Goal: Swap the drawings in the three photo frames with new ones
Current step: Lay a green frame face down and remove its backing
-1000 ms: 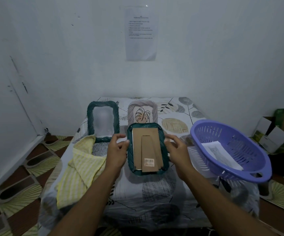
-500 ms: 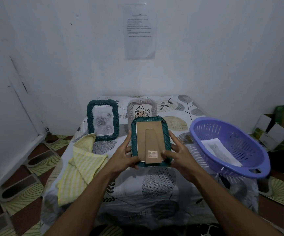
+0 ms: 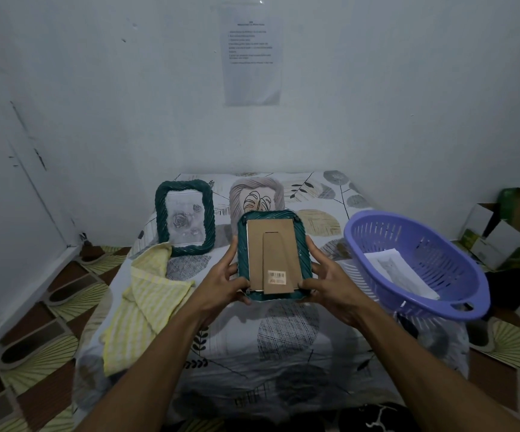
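Above the patterned surface [image 3: 286, 357], left hand [image 3: 221, 286] and right hand [image 3: 333, 286] gripped the green frame [image 3: 242, 254] by its sides, back toward the person; freeing its cardboard backing [image 3: 271, 241] would want steady support and gentle prying.

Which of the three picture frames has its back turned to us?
The hand-held green frame, between left hand and right hand: its brown cardboard backing faces us. The rose frame and the grey leaf frame stand showing their drawings.

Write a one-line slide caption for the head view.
Left hand and right hand grip a dark green rope-rimmed photo frame by its sides, brown cardboard backing facing the camera.
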Action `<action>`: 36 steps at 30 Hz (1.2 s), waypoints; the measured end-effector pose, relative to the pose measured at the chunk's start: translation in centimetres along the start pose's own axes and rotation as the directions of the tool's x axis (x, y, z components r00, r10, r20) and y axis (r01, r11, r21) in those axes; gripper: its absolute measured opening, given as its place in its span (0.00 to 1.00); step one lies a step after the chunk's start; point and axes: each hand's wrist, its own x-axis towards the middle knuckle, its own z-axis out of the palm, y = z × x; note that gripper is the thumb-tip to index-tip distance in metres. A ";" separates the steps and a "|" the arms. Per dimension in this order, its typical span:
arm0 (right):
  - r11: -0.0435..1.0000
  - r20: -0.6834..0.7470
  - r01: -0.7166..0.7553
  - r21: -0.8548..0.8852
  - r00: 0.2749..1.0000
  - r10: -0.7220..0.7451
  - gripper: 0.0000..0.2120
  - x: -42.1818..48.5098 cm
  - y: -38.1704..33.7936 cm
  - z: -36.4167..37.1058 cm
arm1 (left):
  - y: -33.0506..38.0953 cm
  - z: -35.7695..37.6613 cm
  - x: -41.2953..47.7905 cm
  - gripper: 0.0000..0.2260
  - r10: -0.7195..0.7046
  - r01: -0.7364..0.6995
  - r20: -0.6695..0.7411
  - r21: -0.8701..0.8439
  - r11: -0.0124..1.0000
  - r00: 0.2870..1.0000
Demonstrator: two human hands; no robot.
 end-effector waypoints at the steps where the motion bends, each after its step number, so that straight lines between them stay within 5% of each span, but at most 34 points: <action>1: 1.000 -0.004 -0.001 0.000 1.000 0.001 0.46 -0.1 0.0 0.1 | 0.0 0.0 0.0 0.42 -0.004 0.004 0.005 -0.006 1.000 1.000; 15: 0.998 -0.054 -0.046 0.044 0.997 0.049 0.38 -0.5 1.1 -0.6 | -0.9 1.0 -0.1 0.40 -0.050 0.051 0.029 -0.024 0.998 0.998; 19: 0.992 -0.134 -0.084 0.092 0.986 0.096 0.32 0.0 1.2 -1.4 | -1.0 1.6 0.3 0.32 -0.050 0.050 0.003 -0.022 0.999 0.999; 27: 0.972 -0.173 -0.003 -0.236 0.984 -0.039 0.30 -0.8 1.4 -3.2 | -2.0 3.5 1.8 0.25 0.042 -0.017 -0.097 0.240 0.971 0.994; 32: 0.873 -0.145 -0.048 -0.485 0.989 -0.026 0.38 -1.3 1.4 -4.2 | -3.5 4.2 3.0 0.17 0.121 -0.019 -0.101 0.688 0.725 0.987; 36: 0.742 -0.145 -0.020 -0.670 0.984 -0.104 0.31 -1.0 1.8 -4.1 | -4.3 4.7 2.9 0.20 0.178 0.060 -0.166 0.873 0.485 0.970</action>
